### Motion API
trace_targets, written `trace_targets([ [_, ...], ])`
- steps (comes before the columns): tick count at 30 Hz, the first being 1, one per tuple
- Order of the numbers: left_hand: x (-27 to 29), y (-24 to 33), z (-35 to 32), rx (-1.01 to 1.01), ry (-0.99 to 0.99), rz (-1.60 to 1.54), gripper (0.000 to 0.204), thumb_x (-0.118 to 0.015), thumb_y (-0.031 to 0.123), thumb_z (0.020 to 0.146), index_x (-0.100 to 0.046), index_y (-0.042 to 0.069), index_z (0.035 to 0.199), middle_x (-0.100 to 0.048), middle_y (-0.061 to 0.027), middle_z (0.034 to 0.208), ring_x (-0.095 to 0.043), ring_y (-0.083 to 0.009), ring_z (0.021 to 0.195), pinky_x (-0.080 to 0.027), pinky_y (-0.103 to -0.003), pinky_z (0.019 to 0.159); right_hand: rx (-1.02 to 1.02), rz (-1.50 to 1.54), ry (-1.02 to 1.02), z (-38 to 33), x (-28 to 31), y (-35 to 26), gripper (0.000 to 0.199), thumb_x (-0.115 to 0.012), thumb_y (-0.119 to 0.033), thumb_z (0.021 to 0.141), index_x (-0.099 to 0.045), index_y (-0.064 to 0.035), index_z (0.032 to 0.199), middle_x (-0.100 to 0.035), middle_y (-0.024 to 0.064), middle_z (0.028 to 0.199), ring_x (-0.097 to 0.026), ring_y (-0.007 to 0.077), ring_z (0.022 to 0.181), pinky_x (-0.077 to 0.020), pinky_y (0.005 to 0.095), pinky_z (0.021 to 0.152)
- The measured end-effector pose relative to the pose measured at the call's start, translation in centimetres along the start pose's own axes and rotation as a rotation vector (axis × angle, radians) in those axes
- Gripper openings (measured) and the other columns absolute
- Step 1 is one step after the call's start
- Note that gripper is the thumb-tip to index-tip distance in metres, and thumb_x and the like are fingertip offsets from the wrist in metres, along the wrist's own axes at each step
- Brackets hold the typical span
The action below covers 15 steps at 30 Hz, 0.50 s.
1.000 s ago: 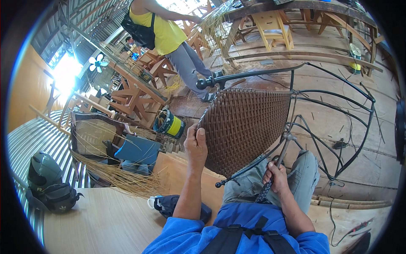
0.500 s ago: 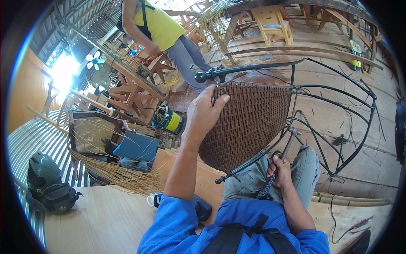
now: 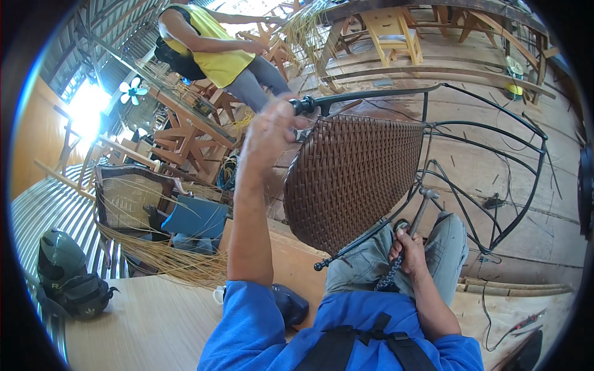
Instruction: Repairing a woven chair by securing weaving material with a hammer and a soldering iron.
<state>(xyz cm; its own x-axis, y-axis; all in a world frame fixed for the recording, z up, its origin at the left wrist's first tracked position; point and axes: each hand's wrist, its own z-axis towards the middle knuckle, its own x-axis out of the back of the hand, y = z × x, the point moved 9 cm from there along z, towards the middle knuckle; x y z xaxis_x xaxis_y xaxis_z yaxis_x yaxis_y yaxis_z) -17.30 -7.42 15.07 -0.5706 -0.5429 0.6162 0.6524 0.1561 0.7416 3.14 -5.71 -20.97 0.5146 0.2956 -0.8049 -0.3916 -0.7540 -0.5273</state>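
A black metal chair frame (image 3: 495,179) lies tilted across my lap, with a brown woven rattan panel (image 3: 352,179) filling its near part. My left hand (image 3: 269,133) is raised at the panel's upper left corner, next to the frame's black tube end (image 3: 303,105); it is blurred and whether it touches the weave I cannot tell. My right hand (image 3: 408,250) rests on my thigh, closed around the dark handle of a hammer (image 3: 411,226) whose metal head points up beside the frame.
Another person in a yellow shirt (image 3: 216,52) bends over wooden furniture frames (image 3: 185,133) at the back. A woven chair with loose cane strands (image 3: 161,253) lies at left. A green helmet (image 3: 59,263) sits on the wooden bench (image 3: 142,321). Cables and a screwdriver (image 3: 526,321) lie on the plank floor.
My left hand rose from the panel's lower left edge up to its top corner near the tube end. The right hand kept hold of the hammer on my thigh.
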Motion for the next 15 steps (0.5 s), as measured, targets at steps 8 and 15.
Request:
trace_targets([
  [8, -3.5, 6.5, 4.7, -0.472, -0.094, -0.24, 0.04, -0.047, 0.032, 0.093, -0.052, -0.003, 0.112, -0.063, -0.0101, 0.095, -0.059, -0.0152, 0.09, -0.045, -0.026, 0.08, 0.082, -0.203, -0.081, -1.4, -2.2, -0.1, 0.017, -0.059, -0.016, 0.084, -0.054, -0.0025, 0.075, -0.052, 0.0034, 0.057, -0.05, 0.0131, 0.046, -0.0414, 0.025, 0.046],
  [15, -5.1, 8.2, 6.8, -0.5, -0.12, -0.341, 0.024, -0.04, -0.002, 0.083, -0.058, -0.006, 0.1, -0.063, -0.0109, 0.09, -0.062, -0.0164, 0.082, -0.049, -0.026, 0.078, -0.002, -0.428, -0.305, -2.9, -5.5, 1.1, 0.014, -0.06, -0.015, 0.085, -0.061, -0.0007, 0.085, -0.058, 0.0001, 0.07, -0.052, 0.0075, 0.064, -0.0428, 0.0227, 0.06],
])
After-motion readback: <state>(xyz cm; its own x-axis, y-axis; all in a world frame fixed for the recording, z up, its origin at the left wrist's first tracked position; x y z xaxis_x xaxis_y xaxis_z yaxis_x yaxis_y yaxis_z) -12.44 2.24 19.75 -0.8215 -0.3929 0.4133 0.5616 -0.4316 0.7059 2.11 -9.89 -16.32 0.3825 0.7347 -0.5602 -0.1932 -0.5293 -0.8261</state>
